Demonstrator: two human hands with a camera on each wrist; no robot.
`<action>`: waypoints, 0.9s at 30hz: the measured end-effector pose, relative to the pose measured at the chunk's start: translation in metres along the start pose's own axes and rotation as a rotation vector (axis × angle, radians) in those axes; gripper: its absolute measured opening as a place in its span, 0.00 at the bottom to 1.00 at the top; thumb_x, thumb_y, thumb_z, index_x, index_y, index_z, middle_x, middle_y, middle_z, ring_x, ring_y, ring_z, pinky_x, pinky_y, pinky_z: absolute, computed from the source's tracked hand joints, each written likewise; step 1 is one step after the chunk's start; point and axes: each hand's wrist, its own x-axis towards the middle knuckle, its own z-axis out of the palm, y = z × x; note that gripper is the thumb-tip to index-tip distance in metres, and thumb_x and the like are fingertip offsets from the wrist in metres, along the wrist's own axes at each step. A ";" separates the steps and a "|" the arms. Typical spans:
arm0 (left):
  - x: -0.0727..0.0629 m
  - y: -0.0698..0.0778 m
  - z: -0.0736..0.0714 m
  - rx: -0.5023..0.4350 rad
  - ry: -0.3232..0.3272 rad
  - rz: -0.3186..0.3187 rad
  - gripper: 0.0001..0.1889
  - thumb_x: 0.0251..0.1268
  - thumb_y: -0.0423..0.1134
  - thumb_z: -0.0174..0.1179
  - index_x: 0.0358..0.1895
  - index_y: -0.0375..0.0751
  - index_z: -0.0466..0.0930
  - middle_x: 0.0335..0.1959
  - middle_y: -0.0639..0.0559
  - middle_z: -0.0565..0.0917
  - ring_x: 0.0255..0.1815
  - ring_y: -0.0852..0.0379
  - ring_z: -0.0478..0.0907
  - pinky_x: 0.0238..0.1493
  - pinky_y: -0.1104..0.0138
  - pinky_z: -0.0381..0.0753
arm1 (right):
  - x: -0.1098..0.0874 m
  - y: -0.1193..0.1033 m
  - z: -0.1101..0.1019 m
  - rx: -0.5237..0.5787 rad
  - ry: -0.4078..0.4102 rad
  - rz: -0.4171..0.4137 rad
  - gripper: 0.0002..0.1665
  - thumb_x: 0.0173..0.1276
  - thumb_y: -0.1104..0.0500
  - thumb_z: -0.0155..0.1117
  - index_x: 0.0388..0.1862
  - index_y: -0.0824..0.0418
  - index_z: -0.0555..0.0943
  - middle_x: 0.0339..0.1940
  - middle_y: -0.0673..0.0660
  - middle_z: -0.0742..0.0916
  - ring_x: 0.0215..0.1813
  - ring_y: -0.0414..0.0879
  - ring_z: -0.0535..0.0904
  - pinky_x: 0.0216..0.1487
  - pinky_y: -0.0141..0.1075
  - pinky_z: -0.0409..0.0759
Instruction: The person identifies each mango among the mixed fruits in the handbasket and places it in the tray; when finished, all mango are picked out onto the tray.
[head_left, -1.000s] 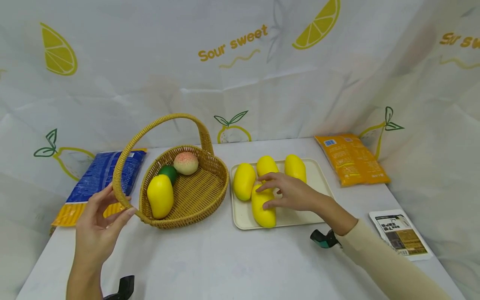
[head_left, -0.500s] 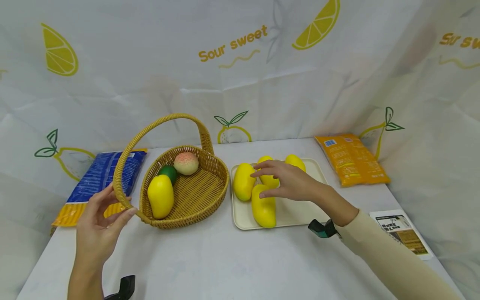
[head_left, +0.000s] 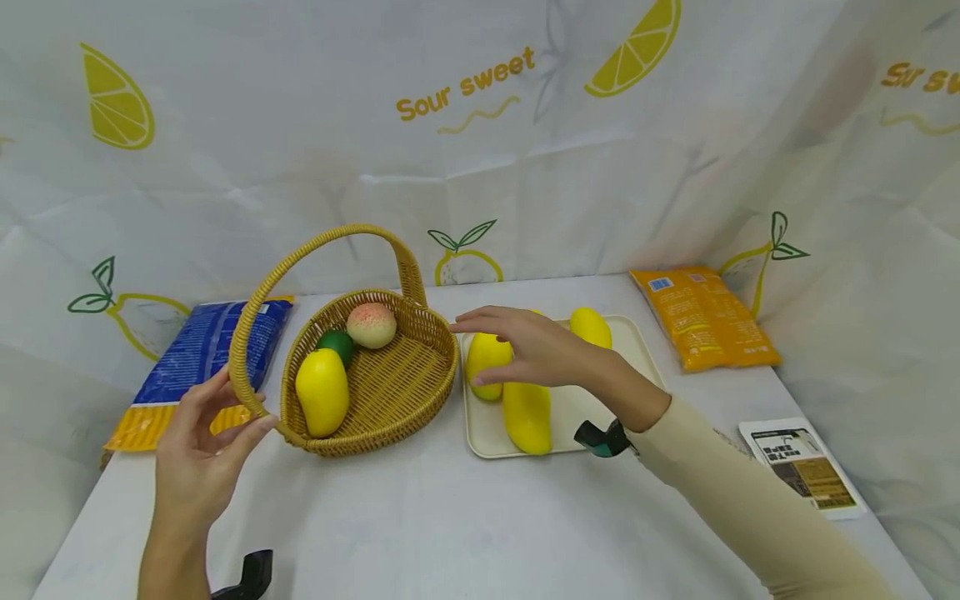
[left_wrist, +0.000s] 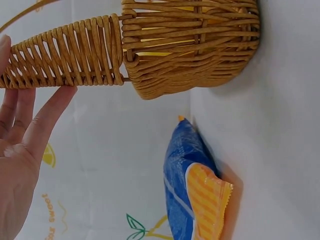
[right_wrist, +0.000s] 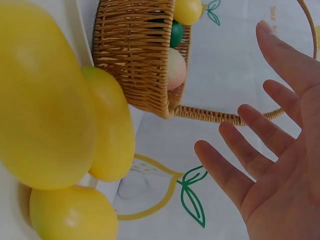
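Note:
My left hand [head_left: 197, 462] pinches the near lower end of the handle [head_left: 408, 271] of a wicker basket [head_left: 401, 379]. In the left wrist view its fingers lie along the woven handle [left_wrist: 65, 55]. Inside the basket, toward its left, sit a yellow mango [head_left: 322, 396], a dark green fruit [head_left: 339, 345] and a pinkish peach [head_left: 372, 325]. My right hand [head_left: 536, 346] hovers over the left part of a cream tray [head_left: 603, 408], fingers spread and holding nothing, fingertips near the basket's right rim. Several yellow mangoes [head_left: 527, 421] lie on this tray, one mostly hidden behind the hand.
A blue-and-yellow bag [head_left: 180, 367] lies left of the basket. At the back right is an orange packet [head_left: 705, 321], with a white packet [head_left: 802, 467] nearer on the right edge. A printed white curtain [head_left: 300, 167] hangs behind the table.
My right hand has risen from the front mango and moved left toward the basket, with nothing in it. My left hand keeps its hold on the handle; the basket stays in place.

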 end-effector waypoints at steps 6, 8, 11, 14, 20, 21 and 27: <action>0.000 -0.002 0.000 -0.007 0.001 -0.002 0.43 0.45 0.08 0.66 0.71 0.30 0.70 0.56 0.68 0.81 0.53 0.69 0.81 0.46 0.84 0.82 | 0.019 -0.011 0.003 0.033 -0.026 -0.065 0.43 0.64 0.42 0.74 0.76 0.48 0.71 0.76 0.51 0.76 0.78 0.47 0.70 0.78 0.48 0.73; 0.001 -0.002 0.000 -0.003 -0.001 -0.003 0.43 0.45 0.08 0.66 0.71 0.30 0.70 0.56 0.68 0.81 0.53 0.69 0.80 0.46 0.84 0.83 | 0.025 -0.015 0.004 0.029 -0.038 -0.078 0.44 0.64 0.42 0.74 0.77 0.48 0.70 0.77 0.52 0.75 0.79 0.48 0.69 0.79 0.48 0.71; 0.000 -0.001 0.000 0.006 -0.003 -0.004 0.42 0.45 0.08 0.67 0.70 0.30 0.70 0.56 0.69 0.80 0.53 0.70 0.80 0.46 0.84 0.83 | 0.034 -0.021 0.006 0.018 -0.057 -0.085 0.44 0.65 0.41 0.73 0.77 0.49 0.70 0.77 0.53 0.75 0.79 0.48 0.69 0.80 0.47 0.70; 0.000 -0.001 0.000 0.007 -0.003 -0.007 0.43 0.45 0.08 0.66 0.70 0.30 0.70 0.55 0.69 0.80 0.53 0.69 0.80 0.46 0.84 0.83 | 0.044 -0.027 0.008 0.013 -0.078 -0.090 0.44 0.65 0.41 0.73 0.77 0.50 0.70 0.77 0.53 0.74 0.80 0.48 0.68 0.81 0.47 0.69; 0.000 0.000 0.000 0.001 -0.004 -0.001 0.42 0.45 0.08 0.67 0.70 0.29 0.70 0.55 0.69 0.80 0.52 0.70 0.80 0.46 0.83 0.83 | 0.062 -0.037 0.014 0.024 -0.117 -0.093 0.43 0.66 0.40 0.72 0.77 0.49 0.69 0.79 0.53 0.72 0.81 0.48 0.65 0.83 0.47 0.65; 0.000 0.000 0.000 0.004 -0.006 0.001 0.42 0.46 0.08 0.67 0.70 0.30 0.70 0.55 0.69 0.80 0.52 0.70 0.80 0.46 0.83 0.83 | 0.065 -0.038 0.015 0.028 -0.123 -0.097 0.43 0.67 0.40 0.71 0.77 0.49 0.69 0.80 0.53 0.72 0.82 0.48 0.65 0.83 0.47 0.65; 0.000 -0.001 0.000 0.005 -0.005 0.002 0.42 0.45 0.09 0.67 0.70 0.30 0.70 0.56 0.68 0.80 0.53 0.70 0.80 0.46 0.83 0.83 | 0.079 -0.043 0.021 0.034 -0.151 -0.120 0.43 0.67 0.40 0.70 0.77 0.49 0.69 0.81 0.52 0.70 0.83 0.47 0.63 0.83 0.46 0.64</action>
